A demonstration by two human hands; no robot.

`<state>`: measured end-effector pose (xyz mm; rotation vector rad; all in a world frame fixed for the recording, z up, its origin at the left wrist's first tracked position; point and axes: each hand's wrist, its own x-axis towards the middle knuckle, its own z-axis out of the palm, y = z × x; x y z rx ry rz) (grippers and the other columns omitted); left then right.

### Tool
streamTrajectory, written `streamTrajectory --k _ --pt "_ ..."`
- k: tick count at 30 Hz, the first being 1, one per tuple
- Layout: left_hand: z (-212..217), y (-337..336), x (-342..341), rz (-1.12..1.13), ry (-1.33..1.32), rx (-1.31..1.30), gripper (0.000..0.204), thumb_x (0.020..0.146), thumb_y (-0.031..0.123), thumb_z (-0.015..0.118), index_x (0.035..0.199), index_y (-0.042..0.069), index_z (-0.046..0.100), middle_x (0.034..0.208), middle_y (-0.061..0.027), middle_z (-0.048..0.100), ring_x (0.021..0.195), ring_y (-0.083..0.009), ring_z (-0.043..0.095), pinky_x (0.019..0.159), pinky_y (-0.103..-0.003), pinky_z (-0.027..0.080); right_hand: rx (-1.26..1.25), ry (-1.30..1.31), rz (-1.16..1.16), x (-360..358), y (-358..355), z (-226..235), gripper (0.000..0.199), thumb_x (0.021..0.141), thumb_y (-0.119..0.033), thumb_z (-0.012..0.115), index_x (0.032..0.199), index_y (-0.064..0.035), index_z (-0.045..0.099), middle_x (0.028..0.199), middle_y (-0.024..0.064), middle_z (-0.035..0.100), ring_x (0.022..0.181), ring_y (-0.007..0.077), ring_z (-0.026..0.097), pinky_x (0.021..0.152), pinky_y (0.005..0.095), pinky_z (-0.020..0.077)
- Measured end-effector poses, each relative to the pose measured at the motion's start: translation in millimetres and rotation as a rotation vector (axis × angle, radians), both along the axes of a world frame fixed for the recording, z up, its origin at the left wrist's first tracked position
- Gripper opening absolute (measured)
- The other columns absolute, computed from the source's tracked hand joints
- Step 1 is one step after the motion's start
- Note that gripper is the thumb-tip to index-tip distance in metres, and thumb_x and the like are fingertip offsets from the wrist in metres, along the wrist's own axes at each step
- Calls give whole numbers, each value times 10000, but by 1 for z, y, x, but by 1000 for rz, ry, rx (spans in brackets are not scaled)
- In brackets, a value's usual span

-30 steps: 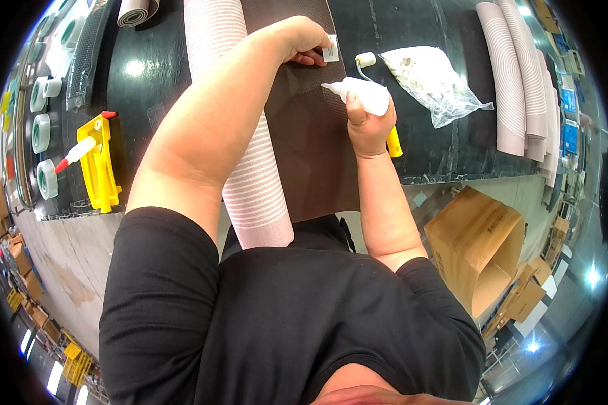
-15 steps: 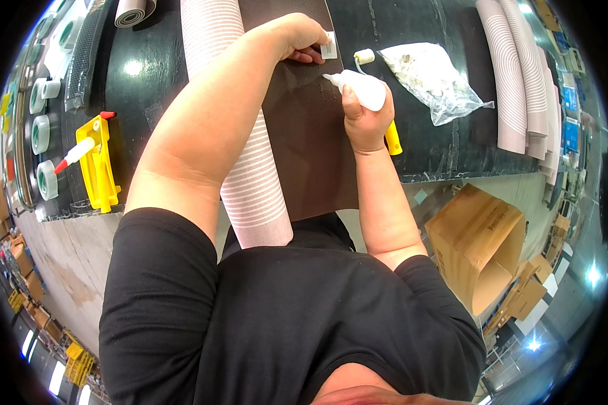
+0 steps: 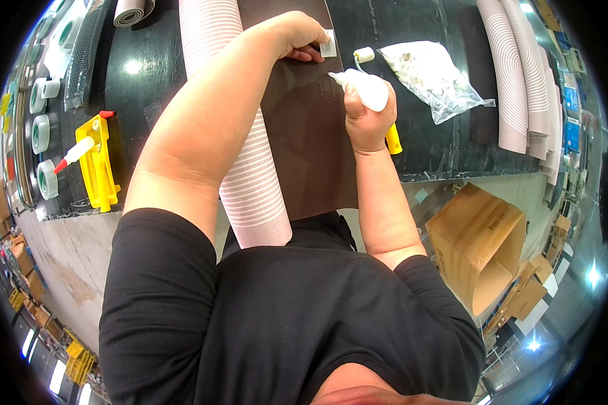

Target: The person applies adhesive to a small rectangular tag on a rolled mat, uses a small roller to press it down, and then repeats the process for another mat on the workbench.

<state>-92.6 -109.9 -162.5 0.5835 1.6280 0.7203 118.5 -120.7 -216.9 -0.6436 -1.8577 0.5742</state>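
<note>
A partly unrolled mat lies before me, its brown side [image 3: 307,148] up and its pink-and-white striped roll [image 3: 258,196] along the left. My left hand [image 3: 304,42] reaches over it and pinches a small white label [image 3: 327,46] at the mat's right edge. In my right hand [image 3: 371,125] is a white squeeze bottle [image 3: 369,92], fingers wrapped round it. Its nozzle points left, just below the label and apart from it. Behind the right hand lies a small paint roller, its white head [image 3: 364,55] and yellow handle [image 3: 394,140] showing; the hand hides its middle.
Right of the roller lies a clear plastic bag [image 3: 431,74] of whitish pieces. Rolled pink mats [image 3: 513,88] are at the far right. A yellow tray-like holder [image 3: 100,169] with a red-tipped bottle [image 3: 78,154] and tape rolls [image 3: 40,133] sit left. A cardboard box [image 3: 476,236] stands beyond the table's near edge.
My right hand has shifted the squeeze bottle slightly to the right, and its nozzle has drawn a little rightward with it. My left hand stays nearly still at the label.
</note>
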Motion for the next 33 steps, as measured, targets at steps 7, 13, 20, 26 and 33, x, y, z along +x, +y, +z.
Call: streamTrajectory --k 7,13,20,26,33 --pt "2 -1 1 11 6 0 250 932 178 619 1155 65 630 1011 -67 693 784 -130 684 646 -227 529 63 -16 14 1 0 2 241 817 -160 705 953 -22 562 883 120 608 751 312 595 705 383 491" --pt "2 -1 0 8 3 6 255 929 176 623 1159 65 629 1011 -68 695 781 -131 683 642 -226 529 98 -45 24 3 -1 6 248 801 -143 715 959 -25 565 887 114 613 754 307 599 709 380 494" --pt "2 0 0 8 -2 -4 274 929 181 625 1177 65 624 1016 -67 690 785 -132 679 639 -227 530 29 17 146 -5 1 3 284 784 -146 738 977 -27 566 922 114 628 806 295 606 754 374 498" --pt "2 1 0 13 -20 -16 277 928 181 626 1180 65 621 1017 -67 686 794 -133 677 644 -226 529 81 -44 85 -2 2 0 326 787 -167 745 1011 -23 558 940 122 633 830 300 608 769 374 500" --pt "2 -1 1 6 14 4 244 931 190 623 1143 69 630 1004 -60 689 770 -129 680 630 -225 529 41 -20 139 -4 1 -1 337 791 -188 741 1016 -17 557 931 129 632 824 311 610 769 381 502"
